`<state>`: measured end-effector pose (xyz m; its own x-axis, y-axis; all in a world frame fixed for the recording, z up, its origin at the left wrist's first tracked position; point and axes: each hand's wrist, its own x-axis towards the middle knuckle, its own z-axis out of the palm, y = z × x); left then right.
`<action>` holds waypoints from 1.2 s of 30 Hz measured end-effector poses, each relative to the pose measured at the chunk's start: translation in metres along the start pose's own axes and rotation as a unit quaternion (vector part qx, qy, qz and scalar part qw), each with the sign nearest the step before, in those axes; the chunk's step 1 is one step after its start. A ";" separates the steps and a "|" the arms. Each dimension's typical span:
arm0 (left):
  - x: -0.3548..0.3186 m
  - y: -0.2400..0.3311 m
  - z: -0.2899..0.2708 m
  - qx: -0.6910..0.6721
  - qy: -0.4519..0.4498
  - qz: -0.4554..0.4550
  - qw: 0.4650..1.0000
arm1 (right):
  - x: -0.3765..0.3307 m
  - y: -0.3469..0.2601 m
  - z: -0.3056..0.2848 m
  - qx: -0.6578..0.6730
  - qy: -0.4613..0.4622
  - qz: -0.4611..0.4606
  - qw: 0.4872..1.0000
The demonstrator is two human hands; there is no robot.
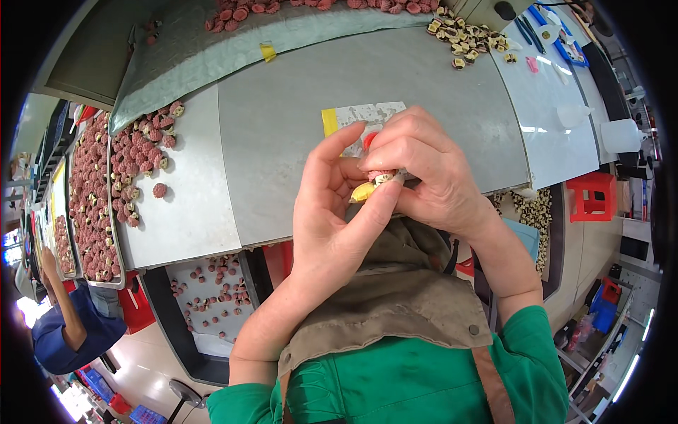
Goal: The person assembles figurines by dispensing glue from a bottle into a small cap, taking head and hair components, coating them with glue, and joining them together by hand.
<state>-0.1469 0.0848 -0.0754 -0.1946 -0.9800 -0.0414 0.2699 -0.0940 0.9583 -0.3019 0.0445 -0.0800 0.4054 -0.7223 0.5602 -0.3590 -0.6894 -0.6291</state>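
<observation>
Grey metal table [296, 113] fills the middle of the head view, its sheets bending toward the rim, with a lighter sheet [191, 205] at the left and a glossy one [558, 141] at the right. Pink round pieces [145, 152] lie scattered on the lighter sheet, and many more fill the long trays [88, 205] along the left edge. Another row of pink pieces [240, 13] runs across the far edge, and a heap of brown-and-cream pieces [466, 39] sits at the far right. A yellow-edged card [353, 116] lies flat on the table just behind the hands. Below the table edge a dark bin [212, 297] holds a few more pieces. A red stool [592, 196] stands at the right, near two white bottles [618, 134]. At the lower left another person in blue [67, 332] bends by the trays.

Both hands meet over the near table edge, above a brown apron [395, 297] and green sleeves [417, 389]. The left hand [332, 219] is raised with its thumb and forefinger pinching a small piece [381, 178], pink and cream, with a yellow bit [362, 192] just beneath it. The right hand [431, 169] curls over from the other side, fingers bent and closed on the same piece, touching the left fingertips. The piece is held in the air between the two hands, in front of the card and apart from the table.
</observation>
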 end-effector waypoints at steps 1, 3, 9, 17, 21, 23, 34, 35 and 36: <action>0.000 0.002 0.001 -0.009 0.002 -0.014 1.000 | -0.001 0.000 0.000 0.004 0.002 -0.002 1.000; 0.001 0.003 0.001 -0.019 0.003 -0.025 0.999 | -0.001 0.001 -0.001 0.007 0.003 -0.006 1.000; -0.001 0.012 -0.002 -0.005 0.003 -0.044 0.999 | 0.001 -0.006 -0.010 -0.055 -0.028 -0.031 0.998; 0.023 0.038 -0.110 0.679 0.124 0.212 0.692 | 0.012 0.047 -0.094 -0.182 -0.010 0.157 0.971; 0.038 0.062 -0.151 0.769 0.181 0.235 0.567 | 0.015 0.081 -0.119 -0.200 0.012 0.183 0.963; 0.054 0.071 -0.149 0.716 0.143 0.252 0.635 | 0.017 0.087 -0.120 -0.263 -0.024 0.167 0.950; 0.219 0.052 -0.136 0.656 0.210 0.262 0.676 | 0.030 0.024 -0.109 -0.221 -0.177 0.191 0.940; 0.224 0.051 -0.138 0.651 0.215 0.237 0.688 | 0.028 0.020 -0.110 -0.216 -0.194 0.176 0.941; 0.224 0.051 -0.140 0.649 0.211 0.240 0.690 | 0.024 0.021 -0.105 -0.219 -0.191 0.179 0.940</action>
<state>-0.0445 -0.1640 -0.0756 -0.0102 -0.8325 0.5540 -0.9183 0.2271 0.3243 -0.3877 0.0070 -0.0228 0.4348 -0.8980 0.0674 -0.8080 -0.4221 -0.4112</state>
